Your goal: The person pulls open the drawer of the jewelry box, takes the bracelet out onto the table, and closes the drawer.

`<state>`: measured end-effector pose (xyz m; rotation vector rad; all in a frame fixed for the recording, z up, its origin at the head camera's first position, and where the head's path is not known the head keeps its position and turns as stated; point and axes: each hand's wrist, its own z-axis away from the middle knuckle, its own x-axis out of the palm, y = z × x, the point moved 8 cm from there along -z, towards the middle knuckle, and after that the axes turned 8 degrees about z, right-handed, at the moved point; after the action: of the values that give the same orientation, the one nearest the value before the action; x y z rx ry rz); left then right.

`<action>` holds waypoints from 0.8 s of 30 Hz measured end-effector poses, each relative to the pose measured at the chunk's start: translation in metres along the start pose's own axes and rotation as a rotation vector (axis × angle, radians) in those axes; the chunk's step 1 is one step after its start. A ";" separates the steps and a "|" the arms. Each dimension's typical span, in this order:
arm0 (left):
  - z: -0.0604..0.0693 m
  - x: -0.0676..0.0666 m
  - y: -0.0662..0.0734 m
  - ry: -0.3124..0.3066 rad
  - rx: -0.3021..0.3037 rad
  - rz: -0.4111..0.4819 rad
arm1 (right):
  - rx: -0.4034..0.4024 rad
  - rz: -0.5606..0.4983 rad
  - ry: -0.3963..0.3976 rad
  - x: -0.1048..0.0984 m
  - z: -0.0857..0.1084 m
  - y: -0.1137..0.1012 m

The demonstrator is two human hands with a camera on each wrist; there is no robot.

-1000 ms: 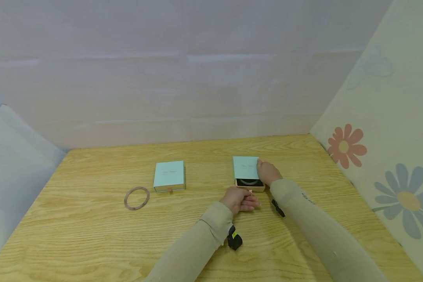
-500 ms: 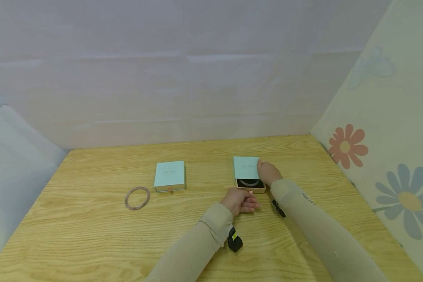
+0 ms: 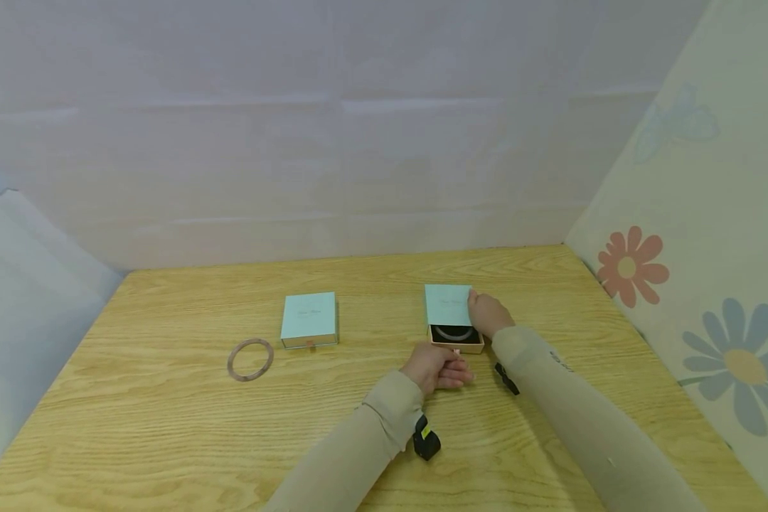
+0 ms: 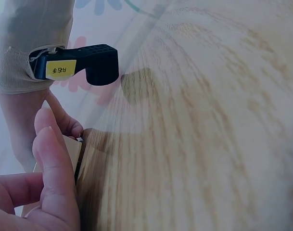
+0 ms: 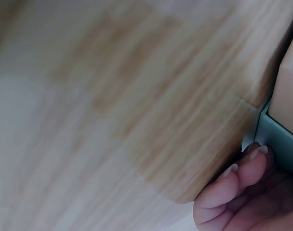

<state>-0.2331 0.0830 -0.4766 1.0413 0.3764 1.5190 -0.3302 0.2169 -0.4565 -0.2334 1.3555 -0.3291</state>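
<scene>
Two boxes and two bangles on a wood-grained table (image 3: 166,427), with both hands of a person at work. In the head view, the left hand (image 3: 436,365) pinches the small pull tab (image 3: 457,352) at the front of the right-hand box, its remaining fingers loosely extended. The right hand (image 3: 488,313) grips the pale turquoise cover (image 3: 446,304) of the same box along its right side; the right wrist view shows its curled fingertips (image 5: 256,166) at the cover's edge. The drawer (image 3: 466,348) stands partly out of this cover, towards the person, exposing a black lining and part of a dark bangle (image 3: 454,337) lying within. Well to the left lies a second turquoise box (image 3: 308,316), closed, its own tab at the front. A pinkish bangle (image 3: 231,363) lies flat on the table near that box's front left corner, apart from it. The left wrist view also shows a black wrist camera (image 4: 102,65) bearing a yellow label (image 4: 60,69) on the right sleeve.
</scene>
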 end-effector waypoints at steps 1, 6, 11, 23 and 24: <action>0.000 0.000 0.000 -0.001 0.000 0.000 | 0.000 -0.001 0.001 0.000 0.000 0.000; 0.001 0.001 -0.001 0.001 0.001 0.001 | 0.000 -0.009 -0.001 0.001 0.000 0.001; 0.000 0.000 -0.002 0.001 -0.002 -0.001 | 0.001 -0.010 -0.003 0.000 0.001 0.001; 0.000 0.000 -0.004 -0.006 -0.006 -0.004 | 0.001 0.002 -0.017 0.000 0.003 -0.001; 0.000 0.000 -0.004 -0.008 -0.006 -0.005 | 0.002 0.001 -0.016 0.000 0.003 -0.001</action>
<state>-0.2303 0.0846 -0.4797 1.0411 0.3678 1.5104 -0.3279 0.2157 -0.4552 -0.2336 1.3393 -0.3269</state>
